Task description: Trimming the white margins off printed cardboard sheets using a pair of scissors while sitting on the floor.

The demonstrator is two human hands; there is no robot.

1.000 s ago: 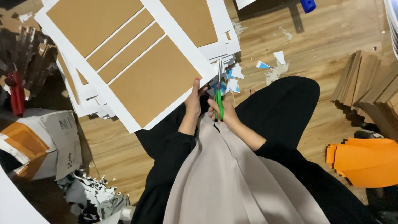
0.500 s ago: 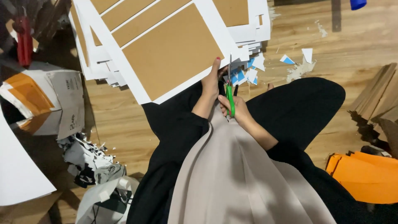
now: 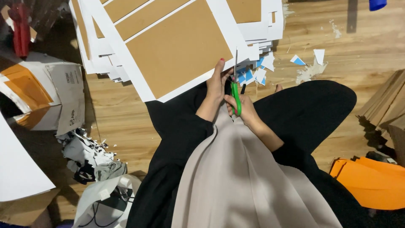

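Note:
A large white sheet with brown cardboard panels (image 3: 177, 46) lies on a stack of similar sheets over a wooden floor. My left hand (image 3: 216, 82) grips the near edge of this top sheet, thumb on top. My right hand (image 3: 242, 105) holds green-handled scissors (image 3: 236, 90), whose blades point up into the sheet's white margin beside my left hand. My black-trousered legs and a beige garment fill the lower centre.
Blue-and-white paper scraps (image 3: 253, 76) lie by the stack. A white-and-orange carton (image 3: 42, 95) sits at left above shredded paper (image 3: 90, 156) and a white bag (image 3: 103, 202). Orange sheets (image 3: 371, 181) and stacked cardboard (image 3: 386, 105) are at right.
The view has tilted, so the stack and hands sit lower and more central in frame. Both hands stay at the sheet's near edge with the scissors against it.

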